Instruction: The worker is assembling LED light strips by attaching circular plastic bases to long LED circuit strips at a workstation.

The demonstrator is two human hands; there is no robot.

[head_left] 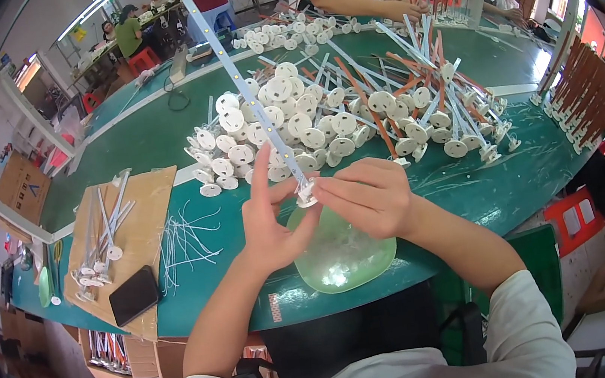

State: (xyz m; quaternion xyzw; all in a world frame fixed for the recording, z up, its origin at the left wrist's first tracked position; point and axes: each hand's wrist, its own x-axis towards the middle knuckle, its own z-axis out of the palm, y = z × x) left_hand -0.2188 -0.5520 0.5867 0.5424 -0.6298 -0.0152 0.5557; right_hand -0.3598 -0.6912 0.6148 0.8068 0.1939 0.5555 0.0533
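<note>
the curved green surface (485, 197) is mostly taken up by a heap of white-disc strips (300, 123), piled with many discs toward the person, presumably so that they can be easily reached. to the left, a cardboard sheet (159, 190) is laid under a smaller bunch of strips (109, 216), perhaps as a mat. a pale green bowl (354, 275) is set beneath the hands, possibly to hold small parts. above it, one led strip (231, 69) is held slanting upward. loose white wires (186, 241) are laid beside the sheet, and a black phone (134, 296) is rested on it. the strip's white base (306, 194) is pinched by the left grip (269, 227), its index finger raised, seemingly to steady the length. the right grip (368, 197) is pinched at the base's edge; whether anything smaller is held there cannot be told.

dark lettering is seen on a cardboard box (21, 186), a pale label (571, 220) on a red plastic object (589, 237), and small red print (275, 307) at the surface's near edge.
</note>
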